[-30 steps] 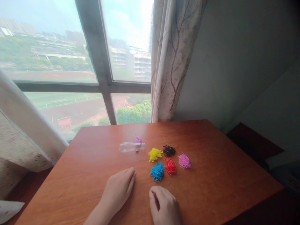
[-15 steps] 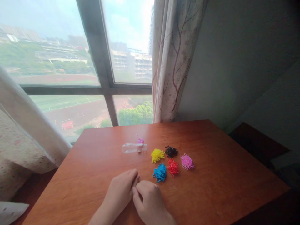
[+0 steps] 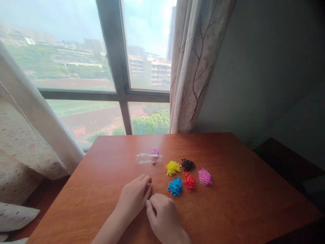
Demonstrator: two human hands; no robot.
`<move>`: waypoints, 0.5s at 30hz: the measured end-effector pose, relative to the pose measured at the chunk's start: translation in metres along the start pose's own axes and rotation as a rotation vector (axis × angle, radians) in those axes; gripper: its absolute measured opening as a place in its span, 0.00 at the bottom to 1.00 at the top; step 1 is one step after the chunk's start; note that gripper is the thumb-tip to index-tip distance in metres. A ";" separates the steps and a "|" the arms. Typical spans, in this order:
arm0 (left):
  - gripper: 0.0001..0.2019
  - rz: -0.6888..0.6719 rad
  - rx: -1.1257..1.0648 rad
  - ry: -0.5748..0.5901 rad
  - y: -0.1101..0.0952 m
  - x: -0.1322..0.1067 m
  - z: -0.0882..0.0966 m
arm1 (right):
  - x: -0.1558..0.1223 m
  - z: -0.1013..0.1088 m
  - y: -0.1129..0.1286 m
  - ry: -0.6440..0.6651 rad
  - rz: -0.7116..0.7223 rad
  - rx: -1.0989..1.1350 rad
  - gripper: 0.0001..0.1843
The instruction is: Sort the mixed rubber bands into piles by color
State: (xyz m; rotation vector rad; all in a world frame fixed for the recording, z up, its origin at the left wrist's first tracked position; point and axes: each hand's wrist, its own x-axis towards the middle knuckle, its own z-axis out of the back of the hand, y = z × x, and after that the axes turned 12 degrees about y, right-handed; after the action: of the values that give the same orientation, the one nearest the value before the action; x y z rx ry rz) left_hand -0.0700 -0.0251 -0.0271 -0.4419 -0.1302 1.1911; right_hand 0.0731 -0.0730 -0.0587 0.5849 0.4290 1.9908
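Note:
My left hand is closed above the near part of the wooden table, thumb against curled fingers. Just right of it and nearer to me, my right hand is closed too, its fingers bent toward the left hand. Whatever either hand may hold is hidden by the fingers. A pile of blue rubber bands lies closest to them, just beyond the right hand. Red bands, yellow bands, black bands and pink bands form separate small heaps around it.
A clear, elongated plastic object lies farther back, with a small purple item behind it. Beyond the table's far edge are a window and a patterned curtain. Another curtain hangs at left.
My left hand has shifted slightly away from my right hand, so the gap between them is wider. The view has turned a little left. The band heaps lie as before.

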 end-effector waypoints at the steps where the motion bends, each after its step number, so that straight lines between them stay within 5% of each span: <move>1: 0.08 0.001 -0.018 -0.053 -0.001 0.002 0.004 | 0.000 0.000 0.000 0.006 0.004 -0.007 0.13; 6: 0.12 -0.052 0.033 -0.286 -0.009 0.026 0.024 | -0.001 0.003 0.003 0.034 0.017 -0.018 0.13; 15: 0.22 -0.046 0.180 -0.282 0.002 0.053 0.019 | -0.001 0.003 0.005 0.036 0.018 -0.026 0.15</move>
State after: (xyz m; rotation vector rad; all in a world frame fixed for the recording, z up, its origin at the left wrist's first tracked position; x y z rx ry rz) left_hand -0.0578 0.0295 -0.0177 -0.1110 -0.2720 1.2030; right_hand 0.0717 -0.0764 -0.0539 0.5386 0.4204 2.0238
